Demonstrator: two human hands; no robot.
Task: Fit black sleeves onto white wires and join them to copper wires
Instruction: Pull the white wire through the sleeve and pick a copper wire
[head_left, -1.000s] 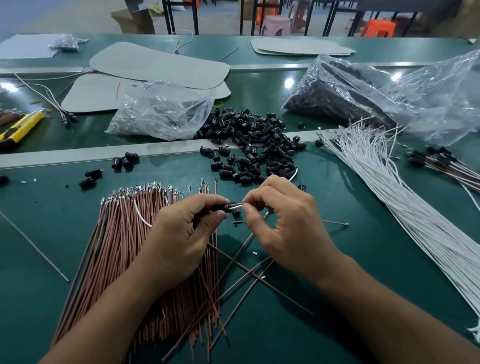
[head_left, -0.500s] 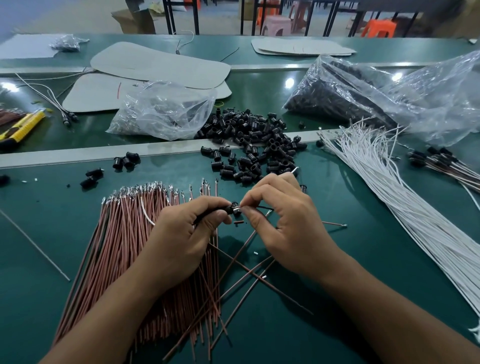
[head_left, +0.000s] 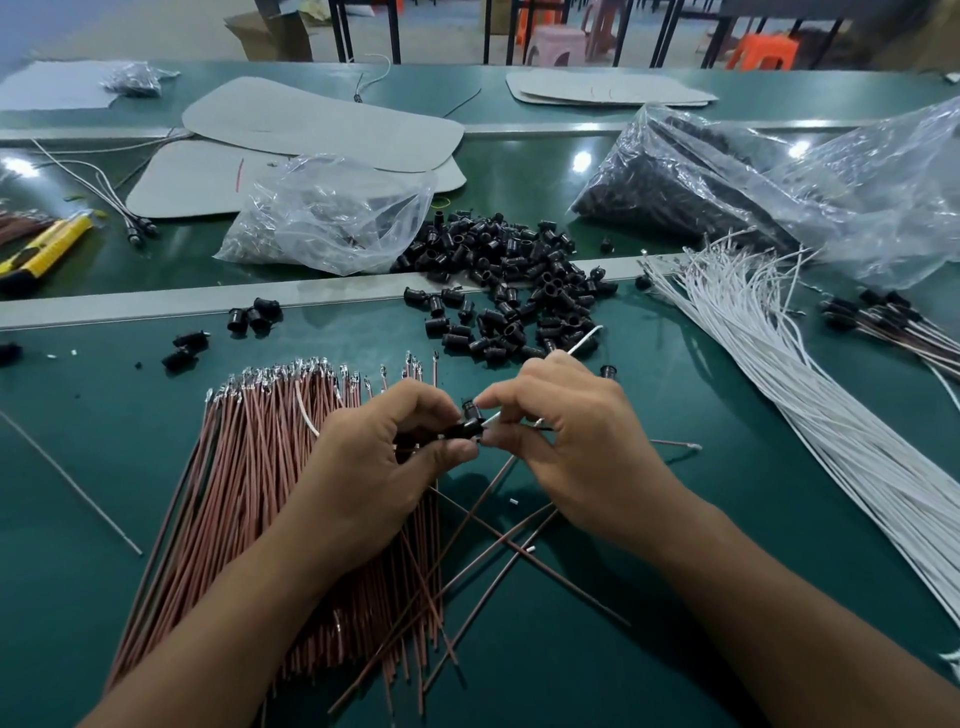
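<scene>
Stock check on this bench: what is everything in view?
copper wires: many, reddish-brown, bundle near left
white wires: many, white, bundle at right
black sleeves: many, black, pile at centre
clear bags: three, transparent, centre, right, far left
grey sheets: several, grey, far side
utility knife: one, yellow-black, left edge
joined wires: few, black-tipped, right edge
held sleeve: one, black, between the hands
held wire: one, white, at that sleeve
left hand: one, pinching the held sleeve
right hand: one, pinching the held wire
</scene>
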